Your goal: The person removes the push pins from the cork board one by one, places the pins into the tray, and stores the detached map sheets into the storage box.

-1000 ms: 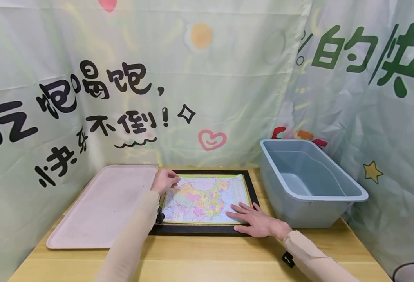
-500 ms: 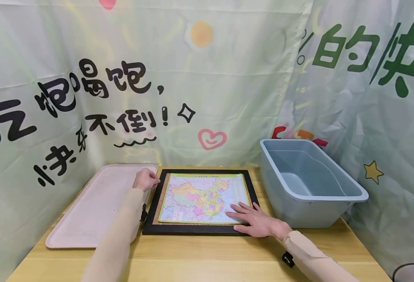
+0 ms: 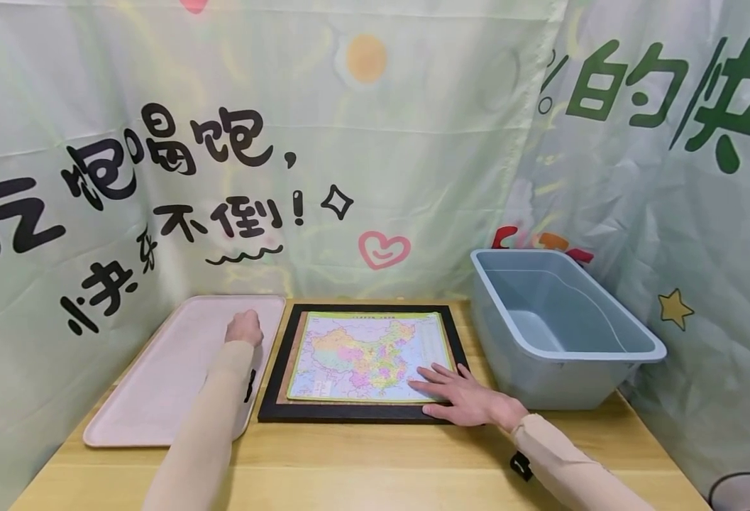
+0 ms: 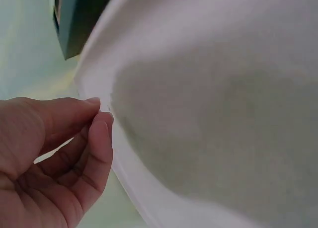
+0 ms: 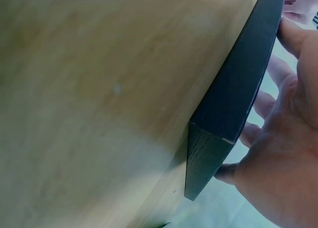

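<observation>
In the head view, we see the tray (image 3: 157, 397) under the left hand (image 3: 245, 328), the map (image 3: 355, 355) and black frame (image 3: 349, 413) under the right hand (image 3: 467, 401), its fingers spread. At the left wrist, we see thumb and fingertips (image 4: 103, 131) together. At the right wrist, the black frame lies beside our palm.

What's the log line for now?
left hand: curled over tray; right hand: spread over map and frame; bin: right of frame

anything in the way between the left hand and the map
Nothing visible blocks it. Between the left hand and the map lie the right side of the pink tray, a strip of wooden table and the low left border of the black frame; the hand could probably pass over them.
</observation>
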The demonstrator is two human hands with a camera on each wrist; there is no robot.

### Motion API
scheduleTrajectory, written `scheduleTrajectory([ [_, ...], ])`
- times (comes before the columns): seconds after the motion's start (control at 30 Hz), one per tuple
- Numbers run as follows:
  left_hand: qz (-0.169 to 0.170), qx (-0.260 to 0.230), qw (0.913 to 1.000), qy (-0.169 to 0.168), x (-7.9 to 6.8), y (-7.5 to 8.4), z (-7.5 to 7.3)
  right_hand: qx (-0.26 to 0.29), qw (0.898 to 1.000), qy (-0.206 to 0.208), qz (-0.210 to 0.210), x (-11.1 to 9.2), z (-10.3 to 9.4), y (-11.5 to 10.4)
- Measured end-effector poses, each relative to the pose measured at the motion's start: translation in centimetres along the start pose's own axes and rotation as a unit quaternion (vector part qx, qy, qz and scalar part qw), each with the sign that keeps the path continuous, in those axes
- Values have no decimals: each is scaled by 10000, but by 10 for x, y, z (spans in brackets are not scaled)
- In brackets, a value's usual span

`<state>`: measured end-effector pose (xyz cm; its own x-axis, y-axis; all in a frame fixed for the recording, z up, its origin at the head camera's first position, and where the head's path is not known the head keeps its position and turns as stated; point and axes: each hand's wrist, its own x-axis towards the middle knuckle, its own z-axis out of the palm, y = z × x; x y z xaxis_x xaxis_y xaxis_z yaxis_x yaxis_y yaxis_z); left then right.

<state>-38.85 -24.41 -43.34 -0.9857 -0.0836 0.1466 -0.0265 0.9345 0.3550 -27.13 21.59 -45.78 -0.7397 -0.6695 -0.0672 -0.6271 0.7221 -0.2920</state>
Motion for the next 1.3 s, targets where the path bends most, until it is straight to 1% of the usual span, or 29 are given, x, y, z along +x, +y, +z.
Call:
scheduleTrajectory([
  [0.2, -66, 103, 9999, -25, -2, -4, 2, -36, 10000, 20, -1, 1, -1, 1],
  [0.4, 64, 220, 9997, 93, 2, -4, 3, 23, 9999, 104, 0, 0, -3, 2],
  [0.57, 47, 249, 9997, 23, 4, -6, 5, 61, 9999, 116, -33, 0, -2, 1],
  [0.73, 27, 317, 9995, -2, 1, -7, 7, -67, 9997, 204, -63, 1, -2, -1],
  [0.9, -54, 275, 9996, -103, -4, -3, 6, -200, 9991, 343, -151, 3, -3, -3],
  [1.13, -23, 7, 10000, -83, -4, 0, 8, -601, 9931, 812, -589, 9, -3, -3],
  [1.2, -16, -167, 9998, -67, -6, 2, 8, -615, 9923, 890, -606, 11, -4, -4],
  [1.3, 25, -457, 9989, -74, -9, 5, 8, -591, 9927, 933, -486, 12, -5, -5],
])
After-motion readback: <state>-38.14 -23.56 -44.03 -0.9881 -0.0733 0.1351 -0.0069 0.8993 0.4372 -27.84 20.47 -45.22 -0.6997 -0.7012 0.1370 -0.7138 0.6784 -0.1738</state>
